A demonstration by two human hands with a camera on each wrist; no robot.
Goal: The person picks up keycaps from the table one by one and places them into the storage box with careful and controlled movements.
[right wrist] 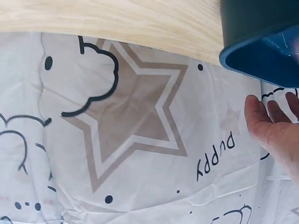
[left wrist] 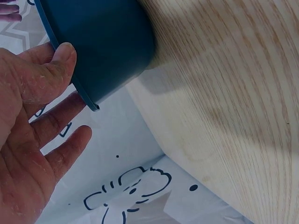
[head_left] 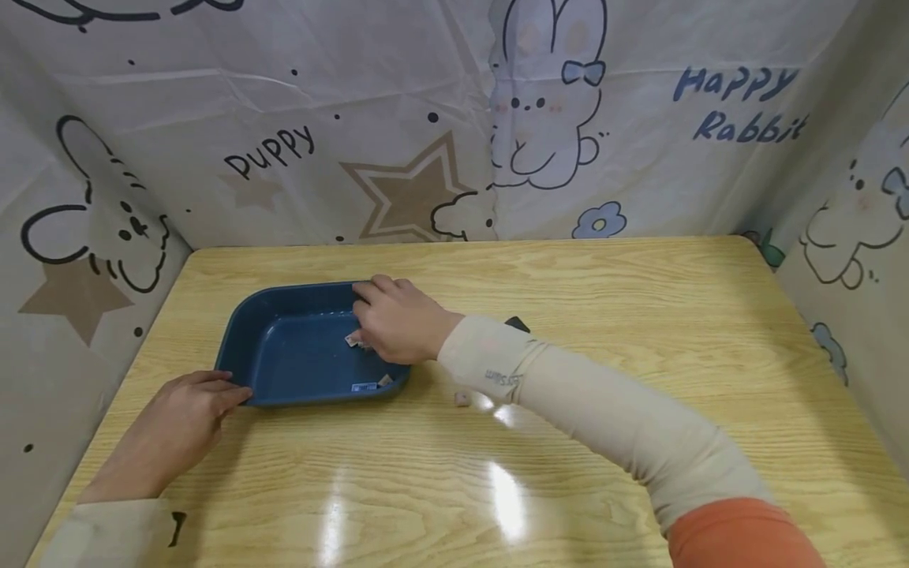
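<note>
Yellow wood-grain table (head_left: 398, 489) fills the bottom and middle of the head frame, with glare spots at bottom centre. Orange sleeve (head_left: 738, 536) lower right, long cream cuff (head_left: 611, 410) running up-left from it; second cream cuff (head_left: 106, 532) at lower left.

Left hand (head_left: 190, 414), left of centre: pinching the near-left corner of the rim of a dark blue, rounded rectangular bin (head_left: 301, 355) — the left wrist view shows the thumb on the outer wall.

Small pale square piece (head_left: 462, 399) on the table, just below frame centre. Bin sits left of centre; near its lower-right corner inside, a small blue-and-white rectangular piece (head_left: 364, 387) and a small pale piece (head_left: 385, 380).

Right hand (head_left: 399, 315) over the bin's right end, fingers bent, pale bits (head_left: 353, 339) just below — can't tell if it grips any.

Dark flat object (head_left: 518, 324) beyond the forearm, partly hidden. White cartoon-print fabric (head_left: 398, 87) across the top.
</note>
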